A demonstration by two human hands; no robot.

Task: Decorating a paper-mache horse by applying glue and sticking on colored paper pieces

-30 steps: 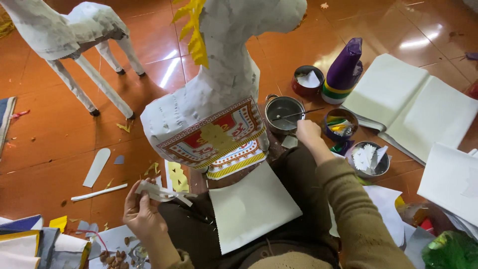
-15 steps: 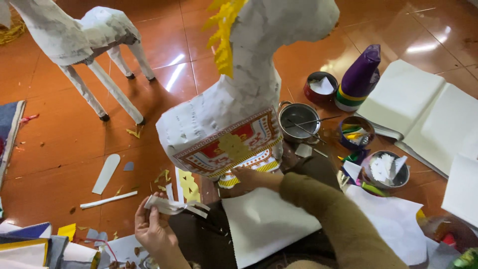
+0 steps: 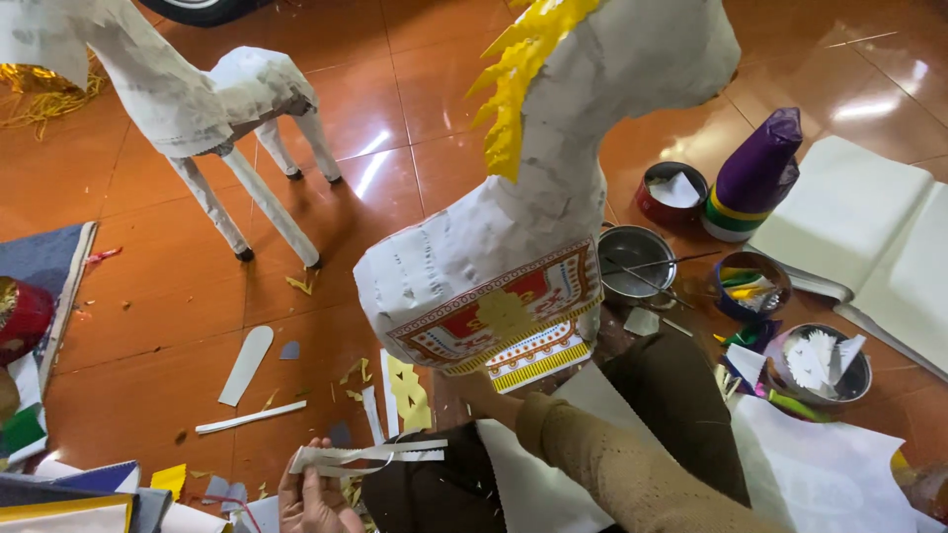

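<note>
Left hand (image 3: 314, 498) is pinching a cut white paper fringe strip (image 3: 367, 456) low over the floor, right hand (image 3: 474, 387), grip hidden, is steadying the papier-mâché horse (image 3: 513, 266); strip wants laying flat, unhurried.

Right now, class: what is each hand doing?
Left hand: closed on a cut white paper strip.
Right hand: under the paper horse; mostly hidden, grip cannot be told.
</note>
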